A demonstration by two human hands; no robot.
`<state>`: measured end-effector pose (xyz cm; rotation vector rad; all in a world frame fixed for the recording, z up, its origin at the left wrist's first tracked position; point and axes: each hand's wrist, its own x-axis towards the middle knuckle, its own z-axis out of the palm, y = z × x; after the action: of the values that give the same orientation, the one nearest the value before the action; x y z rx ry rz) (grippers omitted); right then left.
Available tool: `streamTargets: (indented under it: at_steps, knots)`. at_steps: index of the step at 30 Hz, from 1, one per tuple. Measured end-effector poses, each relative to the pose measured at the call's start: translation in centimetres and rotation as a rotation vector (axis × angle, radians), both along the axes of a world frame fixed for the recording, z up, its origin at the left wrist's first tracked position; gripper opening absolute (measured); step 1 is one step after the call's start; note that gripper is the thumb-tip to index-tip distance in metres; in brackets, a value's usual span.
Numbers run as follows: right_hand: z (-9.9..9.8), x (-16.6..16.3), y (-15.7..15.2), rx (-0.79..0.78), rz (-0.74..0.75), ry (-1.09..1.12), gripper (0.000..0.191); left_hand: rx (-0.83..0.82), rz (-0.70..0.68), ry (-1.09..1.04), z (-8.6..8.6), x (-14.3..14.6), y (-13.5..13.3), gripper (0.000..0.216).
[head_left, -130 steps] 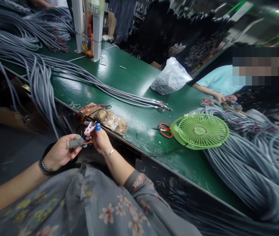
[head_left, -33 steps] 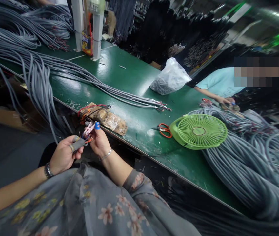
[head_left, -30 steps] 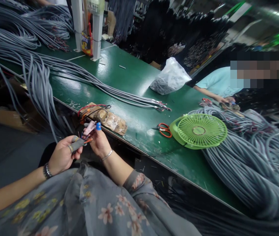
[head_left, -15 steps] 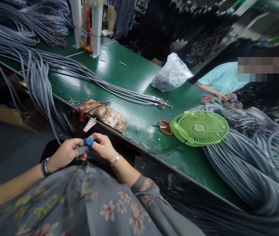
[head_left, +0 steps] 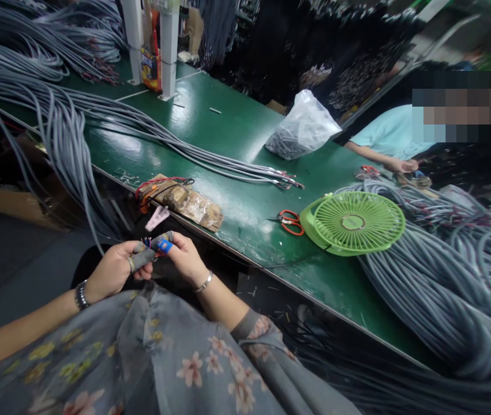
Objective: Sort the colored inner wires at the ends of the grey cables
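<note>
Above my lap, both hands meet at the stripped end of a cable, where thin coloured wires (head_left: 147, 242) fan out. My left hand (head_left: 117, 266) is closed around that end, with grey wraps on its fingertips. My right hand (head_left: 183, 257), with blue tape on the thumb and a wrapped fingertip, pinches at the same wires from the right. The fingers hide most of the cable. Just beyond my hands, a pale pink clip (head_left: 157, 218) sits at the bench edge beside a worn wooden block (head_left: 197, 208).
Grey cables (head_left: 176, 144) run along the green bench (head_left: 236, 135). A green fan (head_left: 353, 222), red-handled scissors (head_left: 291, 222) and a plastic bag (head_left: 303, 124) stand on it. Thick cable bundles (head_left: 435, 300) hang at right. Across the bench, a person in a light blue top (head_left: 388, 132) works.
My hands have parted slightly, and the coloured wires now show between them. My right hand has shifted a little to the right. Across the bench, the other person's hands have moved slightly.
</note>
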<state>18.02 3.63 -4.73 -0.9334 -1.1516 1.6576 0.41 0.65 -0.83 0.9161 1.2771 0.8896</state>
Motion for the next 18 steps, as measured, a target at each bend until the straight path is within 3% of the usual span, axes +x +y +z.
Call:
streamTargets:
  at_steps: [6, 14, 18]
  knots:
    - [0.5, -0.6, 0.3, -0.028, 0.056, 0.005, 0.046, 0.016, -0.007, 0.023, -0.3, -0.2, -0.2, 0.046]
    - [-0.5, -1.7, -0.5, -0.041, -0.133, 0.033, 0.044, 0.071, 0.068, 0.041, -0.1, 0.0, -0.3, 0.05]
    - [-1.4, -1.5, 0.3, -0.149, -0.216, 0.09, 0.043, 0.066, 0.153, 0.02, 0.4, -0.3, -0.3, 0.045]
